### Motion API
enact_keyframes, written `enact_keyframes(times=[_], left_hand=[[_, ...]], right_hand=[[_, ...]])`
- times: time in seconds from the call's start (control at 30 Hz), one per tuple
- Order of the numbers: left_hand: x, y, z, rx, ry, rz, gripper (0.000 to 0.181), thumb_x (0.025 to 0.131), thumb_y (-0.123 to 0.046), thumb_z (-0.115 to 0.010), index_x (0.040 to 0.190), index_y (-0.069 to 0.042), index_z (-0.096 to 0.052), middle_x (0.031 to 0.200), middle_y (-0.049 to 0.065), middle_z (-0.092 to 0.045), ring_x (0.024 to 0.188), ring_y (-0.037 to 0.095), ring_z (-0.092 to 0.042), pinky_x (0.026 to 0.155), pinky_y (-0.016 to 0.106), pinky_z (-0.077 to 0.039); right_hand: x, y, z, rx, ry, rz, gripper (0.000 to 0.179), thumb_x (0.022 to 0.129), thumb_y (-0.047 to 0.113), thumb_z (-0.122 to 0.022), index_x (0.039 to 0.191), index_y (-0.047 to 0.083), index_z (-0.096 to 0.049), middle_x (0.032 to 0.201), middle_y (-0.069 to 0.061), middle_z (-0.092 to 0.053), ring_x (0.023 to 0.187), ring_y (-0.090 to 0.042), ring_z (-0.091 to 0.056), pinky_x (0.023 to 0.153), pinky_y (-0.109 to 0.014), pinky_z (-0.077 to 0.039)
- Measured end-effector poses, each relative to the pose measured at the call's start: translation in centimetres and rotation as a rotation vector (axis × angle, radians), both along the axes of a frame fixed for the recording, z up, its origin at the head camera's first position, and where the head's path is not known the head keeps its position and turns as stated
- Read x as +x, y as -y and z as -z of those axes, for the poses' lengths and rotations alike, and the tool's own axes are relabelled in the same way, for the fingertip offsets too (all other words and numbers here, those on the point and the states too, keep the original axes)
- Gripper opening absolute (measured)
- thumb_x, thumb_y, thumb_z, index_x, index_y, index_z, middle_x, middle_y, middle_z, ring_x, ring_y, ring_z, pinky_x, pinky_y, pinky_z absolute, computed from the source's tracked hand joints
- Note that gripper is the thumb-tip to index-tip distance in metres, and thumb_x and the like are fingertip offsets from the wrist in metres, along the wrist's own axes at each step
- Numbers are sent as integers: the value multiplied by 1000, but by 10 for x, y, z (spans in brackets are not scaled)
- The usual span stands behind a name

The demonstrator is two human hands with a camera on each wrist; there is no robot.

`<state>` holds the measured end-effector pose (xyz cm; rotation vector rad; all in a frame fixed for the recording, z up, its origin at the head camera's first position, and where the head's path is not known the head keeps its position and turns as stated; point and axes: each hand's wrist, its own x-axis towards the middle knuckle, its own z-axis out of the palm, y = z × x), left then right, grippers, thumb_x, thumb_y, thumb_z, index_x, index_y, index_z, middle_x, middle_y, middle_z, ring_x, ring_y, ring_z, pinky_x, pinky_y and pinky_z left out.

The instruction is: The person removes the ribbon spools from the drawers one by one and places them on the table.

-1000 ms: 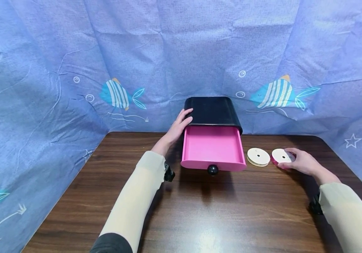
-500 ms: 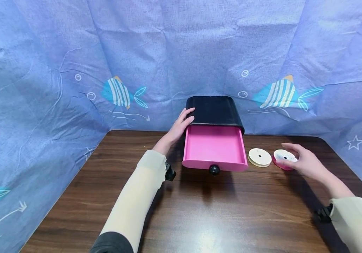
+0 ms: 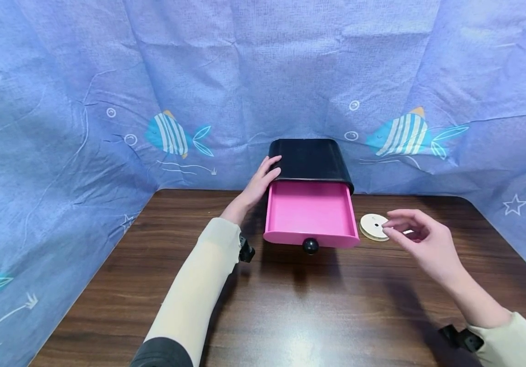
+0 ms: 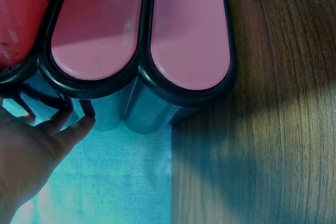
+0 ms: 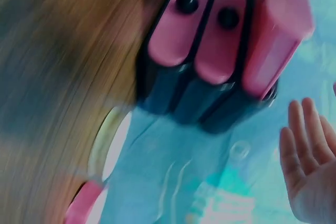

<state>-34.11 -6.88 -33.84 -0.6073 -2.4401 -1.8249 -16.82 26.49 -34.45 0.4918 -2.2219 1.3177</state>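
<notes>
A black cabinet (image 3: 310, 160) with three pink drawers stands at the back of the table; its top drawer (image 3: 310, 209) is pulled out and bare inside. Along the cabinet's left side rests my left hand (image 3: 254, 191), fingertips at the upper edge. In the left wrist view, the fingers (image 4: 73, 132) touch the cabinet's dark wall. To the right lie two ribbon spools, one cream (image 3: 373, 228) and one pink (image 5: 84, 203). Over them in the head view hovers my right hand (image 3: 430, 247), fingers loosely bent and holding nothing; it covers most of the pink spool.
A brown wooden table (image 3: 290, 316) carries everything. Blue fabric (image 3: 226, 76) printed with fish hangs right behind the table and along its left side. A black round knob (image 3: 310, 246) juts from the open drawer's front.
My right hand has let go of the pink spool, lifted away and moved left and nearer to the head camera. My left hand stays on the cabinet.
</notes>
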Motion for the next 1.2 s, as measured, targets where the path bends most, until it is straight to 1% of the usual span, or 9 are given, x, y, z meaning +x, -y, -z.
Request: enact_keyframes(times=[0.1, 0.2, 0.33, 0.47, 0.57, 0.73, 0.93, 1.03, 1.2], left_hand=[[0, 0, 0, 4, 4, 3, 52, 99, -33, -48, 148, -15, -42, 162, 12, -8, 147, 20, -6, 115, 45, -9], [-1, 1, 1, 3, 4, 1, 53, 99, -34, -48, 148, -16, -42, 162, 12, -8, 147, 21, -6, 114, 46, -8], [-1, 1, 1, -4, 0, -6, 53, 98, -35, -48, 148, -18, -42, 162, 11, -8, 147, 23, -6, 114, 48, -8], [-1, 1, 1, -4, 3, -8, 53, 98, -35, -48, 148, -17, -42, 162, 12, -8, 147, 23, -6, 114, 48, -8], [-1, 1, 1, 0, 2, -4, 52, 99, -34, -48, 148, -16, -42, 162, 12, -7, 147, 22, -6, 114, 47, -8], [0, 0, 1, 7, -1, 2, 52, 99, -33, -48, 148, -15, -42, 162, 13, -7, 147, 21, -6, 114, 46, -8], [-1, 0, 1, 5, -2, 0, 53, 99, -33, -48, 148, -16, -42, 162, 12, -8, 147, 20, -6, 114, 46, -8], [0, 0, 1, 3, 0, 1, 53, 99, -34, -48, 148, -16, -42, 162, 12, -8, 147, 21, -6, 114, 47, -8], [1, 0, 0, 1, 0, 2, 53, 99, -33, -48, 148, -15, -42, 162, 12, -7, 147, 20, -6, 114, 47, -8]], right_hand=[[11, 16, -1, -39, -65, 0, 36, 72, -22, -71, 105, -9, -65, 80, 7, -71, 66, -2, -63, 60, -12, -46], [19, 32, 2, -66, -108, -56, 39, 69, -25, -70, 104, -9, -66, 78, 2, -72, 63, -4, -64, 60, -13, -47], [28, 53, 5, -50, -124, -141, 35, 74, -16, -74, 106, -7, -65, 79, -8, -72, 63, -7, -67, 59, -16, -49], [32, 71, 11, -22, -119, -170, 34, 75, -13, -76, 105, -3, -66, 79, -8, -72, 64, -8, -67, 59, -18, -50], [31, 82, 17, -9, -99, -183, 37, 73, -14, -76, 106, 0, -66, 81, -4, -73, 67, -7, -67, 60, -19, -50], [26, 94, 24, -6, -70, -236, 38, 75, -12, -76, 108, 3, -64, 84, -2, -73, 69, -8, -67, 61, -21, -51], [19, 106, 33, -1, -76, -276, 37, 76, -9, -77, 108, 6, -65, 84, 0, -73, 70, -9, -68, 60, -21, -52], [16, 110, 37, 24, -96, -263, 38, 76, -7, -78, 108, 8, -65, 82, 3, -73, 71, -7, -68, 60, -21, -52], [12, 112, 42, 77, -142, -212, 41, 74, -4, -81, 109, 10, -65, 80, 7, -72, 71, -3, -67, 58, -19, -51]])
